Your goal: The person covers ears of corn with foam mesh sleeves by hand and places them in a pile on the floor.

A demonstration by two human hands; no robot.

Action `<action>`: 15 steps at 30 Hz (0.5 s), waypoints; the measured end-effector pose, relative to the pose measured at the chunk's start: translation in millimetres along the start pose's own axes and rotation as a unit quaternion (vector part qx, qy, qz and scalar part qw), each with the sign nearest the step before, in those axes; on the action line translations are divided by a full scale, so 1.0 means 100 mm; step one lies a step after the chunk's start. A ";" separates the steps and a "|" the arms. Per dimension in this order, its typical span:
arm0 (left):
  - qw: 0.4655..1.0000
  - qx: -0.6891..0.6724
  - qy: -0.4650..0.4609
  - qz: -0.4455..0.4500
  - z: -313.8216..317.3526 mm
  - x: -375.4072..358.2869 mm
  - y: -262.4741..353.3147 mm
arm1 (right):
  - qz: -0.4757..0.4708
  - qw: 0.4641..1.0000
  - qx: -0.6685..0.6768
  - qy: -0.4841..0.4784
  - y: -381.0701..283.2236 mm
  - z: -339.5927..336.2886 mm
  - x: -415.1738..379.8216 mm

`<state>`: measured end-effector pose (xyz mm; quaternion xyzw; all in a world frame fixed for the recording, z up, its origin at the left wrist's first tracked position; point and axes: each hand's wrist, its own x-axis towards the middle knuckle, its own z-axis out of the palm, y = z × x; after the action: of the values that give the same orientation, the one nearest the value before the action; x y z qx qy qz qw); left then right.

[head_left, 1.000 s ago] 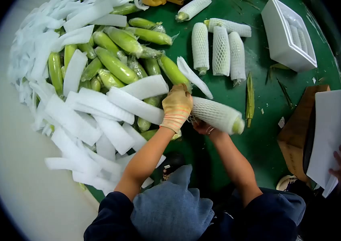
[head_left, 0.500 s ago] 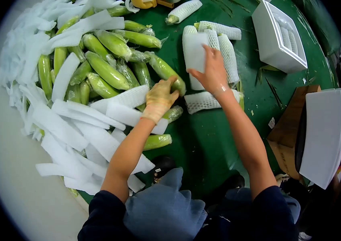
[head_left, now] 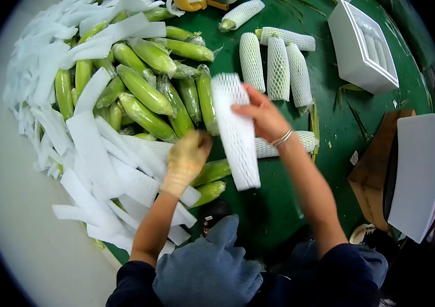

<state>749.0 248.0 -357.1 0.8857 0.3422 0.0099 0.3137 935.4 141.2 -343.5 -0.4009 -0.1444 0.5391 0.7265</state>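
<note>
Green table (head_left: 279, 199): right hand (head_left: 264, 116) grip pinching foam sleeve (head_left: 236, 133); blurred gloved left hand (head_left: 186, 159), grip unclear.

The sleeve (head_left: 235, 130) in the bare right hand (head_left: 263, 117) is white with a fine mesh pattern, like the netted cobs (head_left: 278, 66). The left hand (head_left: 186, 158) wears a tan glove with orange cuff stripes. The corn (head_left: 145, 92) is yellow-green, the table (head_left: 330, 143) dark green, the box (head_left: 353, 48) white.
</note>
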 end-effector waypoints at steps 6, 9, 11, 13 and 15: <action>0.740 -0.639 -0.207 -0.044 0.19 0.67 0.13 | 0.058 0.978 0.155 0.128 0.54 -0.01 0.01; 0.688 -0.710 -0.152 -0.013 0.25 0.63 0.23 | -0.094 0.967 0.000 0.235 0.75 0.07 0.14; 0.696 -0.711 -0.085 -0.044 0.52 0.84 0.03 | -0.091 0.920 -0.059 0.376 0.88 -0.09 0.41; 0.566 -0.818 0.002 -0.098 0.51 0.98 0.14 | -0.058 0.924 0.266 0.267 0.89 -0.22 0.57; 0.606 -0.784 0.081 -0.109 0.41 1.12 0.12 | -0.053 0.885 0.388 0.253 0.91 -0.23 0.69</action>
<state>851.9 287.4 -404.9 0.2531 0.3212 0.3116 0.8577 915.6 202.4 -440.5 -0.2015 0.2438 0.3931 0.8634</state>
